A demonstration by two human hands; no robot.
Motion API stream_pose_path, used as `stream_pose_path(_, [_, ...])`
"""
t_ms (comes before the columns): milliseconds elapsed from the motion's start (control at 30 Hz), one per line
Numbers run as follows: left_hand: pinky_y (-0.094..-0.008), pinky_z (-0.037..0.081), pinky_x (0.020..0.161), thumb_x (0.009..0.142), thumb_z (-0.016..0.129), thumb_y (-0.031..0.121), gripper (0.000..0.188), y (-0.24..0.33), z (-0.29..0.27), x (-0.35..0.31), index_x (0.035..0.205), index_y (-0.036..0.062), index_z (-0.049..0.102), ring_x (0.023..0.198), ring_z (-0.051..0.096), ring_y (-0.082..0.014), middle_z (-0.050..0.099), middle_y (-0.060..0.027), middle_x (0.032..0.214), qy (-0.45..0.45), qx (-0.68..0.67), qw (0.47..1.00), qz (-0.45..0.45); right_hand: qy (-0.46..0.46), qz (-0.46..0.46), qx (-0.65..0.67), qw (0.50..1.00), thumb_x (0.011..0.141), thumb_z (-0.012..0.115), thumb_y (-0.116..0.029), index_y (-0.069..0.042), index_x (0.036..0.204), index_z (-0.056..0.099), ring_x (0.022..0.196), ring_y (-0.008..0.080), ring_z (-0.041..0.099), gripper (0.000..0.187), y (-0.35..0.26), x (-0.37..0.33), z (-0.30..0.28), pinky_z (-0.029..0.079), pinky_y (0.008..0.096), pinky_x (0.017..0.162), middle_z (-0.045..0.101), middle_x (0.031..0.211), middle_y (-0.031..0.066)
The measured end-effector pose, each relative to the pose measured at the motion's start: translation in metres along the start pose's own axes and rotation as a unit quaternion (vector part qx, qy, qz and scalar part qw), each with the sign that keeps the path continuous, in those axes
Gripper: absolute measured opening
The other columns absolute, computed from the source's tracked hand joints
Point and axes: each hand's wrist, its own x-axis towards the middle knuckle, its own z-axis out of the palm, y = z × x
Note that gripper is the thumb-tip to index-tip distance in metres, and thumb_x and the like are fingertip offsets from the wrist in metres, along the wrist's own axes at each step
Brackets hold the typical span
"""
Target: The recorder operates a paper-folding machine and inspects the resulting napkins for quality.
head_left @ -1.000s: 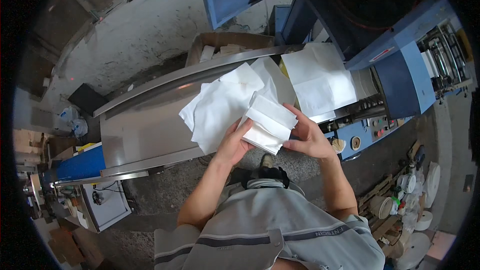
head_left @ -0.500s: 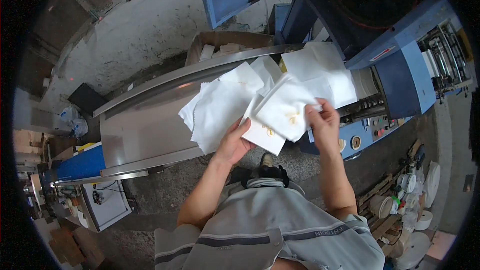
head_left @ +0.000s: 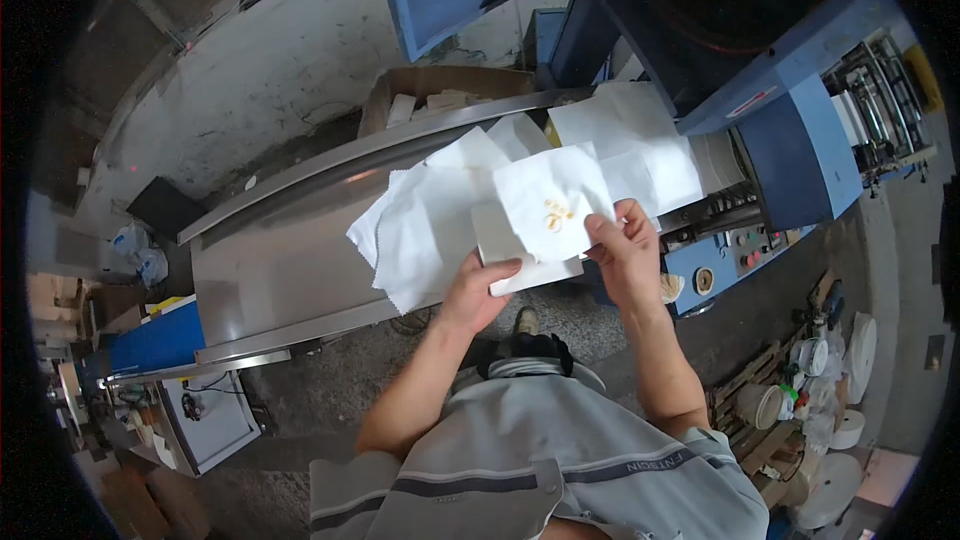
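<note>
My left hand (head_left: 475,292) is closed on a white folded napkin (head_left: 494,236), thumb on top. My right hand (head_left: 626,252) pinches the lower right edge of a white printed napkin (head_left: 540,176), which bears a small gold print. It overlaps the folded napkin, hiding much of it. Beneath and to the left, white sheets with scalloped edges (head_left: 425,222) lie spread on a metal table (head_left: 290,255). More white sheets (head_left: 610,132) lie at the right end, beside the machine.
A blue machine (head_left: 800,155) with rollers and a control panel (head_left: 735,260) stands on the right. Behind the table is a cardboard box (head_left: 378,105) holding white pieces. Wooden pallets (head_left: 745,395) and white rolls (head_left: 832,490) are on the floor at lower right.
My right hand has tilted the printed napkin up and moved it slightly left and up, turning its gold print. The folded napkin has turned in my left hand; its own print is now covered.
</note>
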Motion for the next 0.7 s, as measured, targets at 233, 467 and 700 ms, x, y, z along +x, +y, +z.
stream_pose_path(233, [-0.0436,0.038,0.105,0.090,0.047,0.009,0.049,-0.002,0.009,0.004,0.137,-0.0018,0.040,0.125,0.049,-0.0282,0.050,-0.0144,0.134,-0.027,-0.044,0.999,0.018,0.037,-0.017,-0.099,0.994,0.088,0.064,-0.001,-0.003,0.106,0.047,0.069,0.0078,0.062,0.025,0.022,-0.005,0.008,0.051,0.0213,0.058,0.065,0.085,0.0058])
stream_pose_path(467, [-0.0459,0.031,0.110,0.096,0.041,0.022,0.051,0.000,0.016,0.002,0.142,0.0003,0.034,0.131,0.043,-0.0284,0.045,-0.0140,0.140,-0.033,-0.114,0.993,0.014,0.011,-0.037,-0.147,0.988,0.088,0.063,0.001,0.001,0.118,0.045,0.077,0.0080,0.062,0.035,0.024,-0.009,0.007,0.049,0.0208,0.065,0.066,0.089,0.0077])
stream_pose_path(700, [-0.0440,0.033,0.109,0.101,0.044,0.035,0.056,-0.010,0.024,0.003,0.144,0.0026,0.029,0.131,0.043,-0.0266,0.043,-0.0130,0.142,-0.025,-0.031,0.995,0.089,0.003,-0.071,-0.186,0.980,0.088,0.064,0.001,0.001,0.119,0.045,0.076,0.0079,0.060,0.036,0.035,-0.009,0.006,0.048,0.0205,0.066,0.066,0.092,0.0079])
